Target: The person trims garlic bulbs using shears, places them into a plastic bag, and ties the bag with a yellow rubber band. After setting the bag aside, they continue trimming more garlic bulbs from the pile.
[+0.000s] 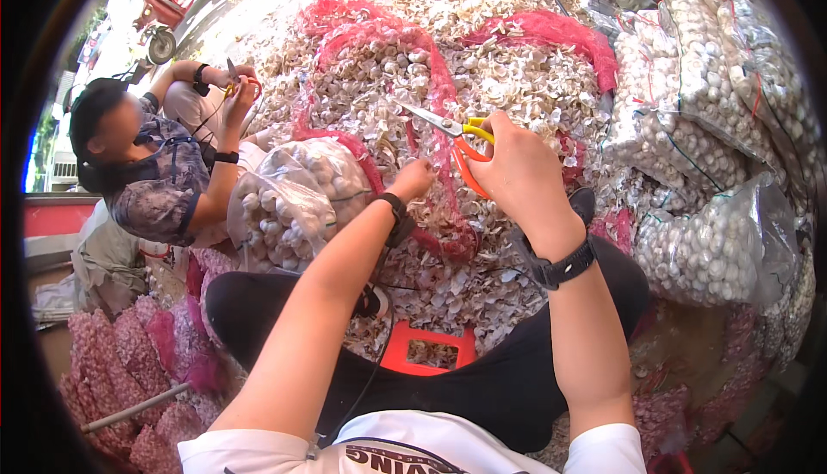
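My right hand (519, 164) grips scissors (450, 126) with one yellow and one orange handle. Their metal blades point to the left, over a pile of dry garlic skins and trimmings (543, 95). Lower and to the left, my left hand (413, 179) is closed, its fingers curled together; what they hold, if anything, is hidden. It is apart from the blades, close to the red mesh netting (444, 86) that winds across the pile. Garlic bulbs (405, 65) lie among the skins in front of my hands.
A clear bag of garlic bulbs (301, 203) stands left of my left forearm. Beyond it a co-worker (164, 155) holds scissors. Packed garlic bags (689, 86) are stacked at the right. Pink mesh sacks (121, 371) fill the lower left. A red stool (422, 346) shows between my legs.
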Motion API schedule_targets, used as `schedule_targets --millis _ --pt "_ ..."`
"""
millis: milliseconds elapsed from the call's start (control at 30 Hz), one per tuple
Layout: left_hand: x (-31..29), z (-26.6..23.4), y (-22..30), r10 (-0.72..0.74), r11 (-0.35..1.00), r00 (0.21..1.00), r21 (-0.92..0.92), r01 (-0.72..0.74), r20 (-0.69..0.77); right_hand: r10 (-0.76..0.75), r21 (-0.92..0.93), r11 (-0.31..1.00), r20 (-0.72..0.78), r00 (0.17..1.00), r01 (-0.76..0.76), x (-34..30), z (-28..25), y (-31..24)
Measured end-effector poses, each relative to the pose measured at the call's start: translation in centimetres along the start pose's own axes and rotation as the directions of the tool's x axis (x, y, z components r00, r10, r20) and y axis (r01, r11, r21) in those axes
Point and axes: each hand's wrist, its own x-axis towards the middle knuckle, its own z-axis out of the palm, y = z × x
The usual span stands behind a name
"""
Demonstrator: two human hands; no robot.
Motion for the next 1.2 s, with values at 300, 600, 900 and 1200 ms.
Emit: schedule_targets --millis 300,600,900,1200 --pt "-14.3 -17.6 13.1 0.233 0.355 0.958 -0.932 0.074 0.165 0.045 0.053 0.998 -0.082 0.996 -0.041 -0.3 0.1 0.4" --pt "-18.8 -19.1 12.8 0.176 0.158 0.983 -0.987 0.032 0.060 0.102 0.404 0.912 -0.060 0.993 -0.069 -1.2 2.6 -0.3" --pt "-20.2 -20.7 15.4 0.203 0.328 0.979 -0.944 -0.047 0.022 0.083 0.485 0.872 -0.009 0.997 -0.068 -0.4 2.5 -1.5" --pt "-18.3 -22.4 14.3 0.282 0.168 0.956 -0.977 -0.129 -0.078 0.060 0.491 0.866 0.074 0.995 -0.089 -2.0 2.8 -1.9"
